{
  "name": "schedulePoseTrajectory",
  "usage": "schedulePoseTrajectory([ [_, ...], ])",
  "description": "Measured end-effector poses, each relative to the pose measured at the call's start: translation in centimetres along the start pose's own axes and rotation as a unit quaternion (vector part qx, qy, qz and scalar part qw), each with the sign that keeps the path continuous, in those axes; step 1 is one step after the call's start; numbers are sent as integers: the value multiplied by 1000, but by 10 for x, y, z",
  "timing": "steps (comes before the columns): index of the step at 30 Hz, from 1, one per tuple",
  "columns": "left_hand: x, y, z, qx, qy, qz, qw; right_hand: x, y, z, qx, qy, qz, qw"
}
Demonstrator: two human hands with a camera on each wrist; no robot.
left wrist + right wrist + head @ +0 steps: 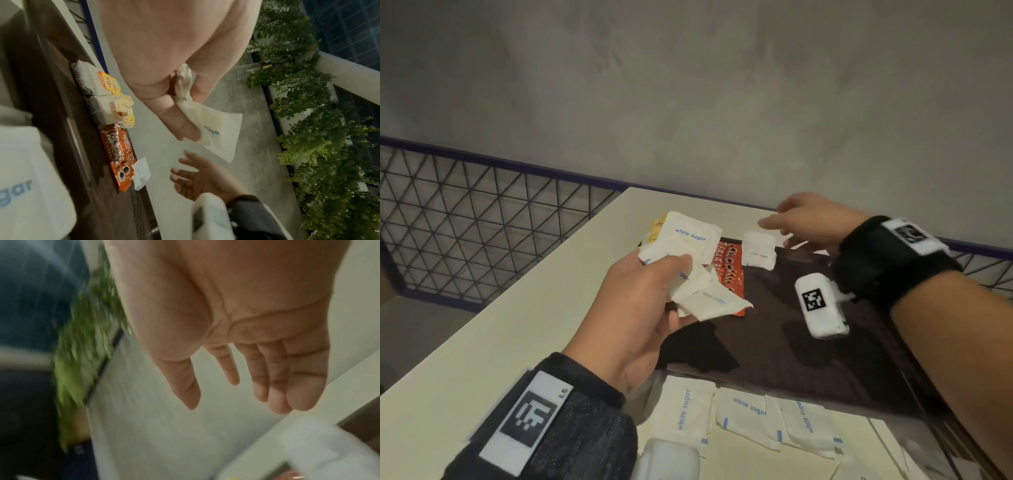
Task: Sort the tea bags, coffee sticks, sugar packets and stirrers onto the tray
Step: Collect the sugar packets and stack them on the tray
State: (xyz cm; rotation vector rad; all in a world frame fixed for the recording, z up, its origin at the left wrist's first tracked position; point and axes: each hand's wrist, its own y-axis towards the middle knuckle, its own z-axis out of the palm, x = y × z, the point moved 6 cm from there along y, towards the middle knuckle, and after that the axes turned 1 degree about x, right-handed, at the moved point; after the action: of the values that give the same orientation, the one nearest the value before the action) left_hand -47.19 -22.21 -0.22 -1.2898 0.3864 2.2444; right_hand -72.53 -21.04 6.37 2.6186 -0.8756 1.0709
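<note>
My left hand [650, 294] grips a bunch of white sugar packets [690, 240] above the left side of the dark brown tray [808, 356]. The same hand [174, 100] pinches those packets [218, 136] in the left wrist view. My right hand [801, 219] hovers with straight fingers and holds nothing, just past a single sugar packet [759, 251] lying at the tray's far edge. In the right wrist view its palm and fingers [277, 378] are spread and bare. Orange coffee sticks [729, 270] and yellow-tagged tea bags [655, 229] lie at the tray's far left.
Three more sugar packets [746, 414] lie on the cream table [517, 308] in front of the tray. A wire mesh railing [465, 212] runs along the table's far side below a grey wall. Green plants [318, 129] hang beyond the railing.
</note>
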Motion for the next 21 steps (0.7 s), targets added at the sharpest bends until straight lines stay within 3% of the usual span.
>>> schedulePoseTrajectory([
  [3,1,-5,8,25,29,-12,999,21,-61,-4,53,227,-40,972],
  [5,3,-9,16,51,48,-18,997,28,-96,-2,94,294,-74,948],
  [8,6,-14,25,83,71,-25,994,32,-123,1,99,258,-117,954],
  [14,11,-18,32,113,109,-34,987,30,-125,7,52,126,-176,975],
  [18,14,-16,30,127,77,-60,987,24,-119,4,-2,61,-172,983],
  [21,12,-13,26,126,59,-69,988,17,-115,3,-4,90,-161,983],
])
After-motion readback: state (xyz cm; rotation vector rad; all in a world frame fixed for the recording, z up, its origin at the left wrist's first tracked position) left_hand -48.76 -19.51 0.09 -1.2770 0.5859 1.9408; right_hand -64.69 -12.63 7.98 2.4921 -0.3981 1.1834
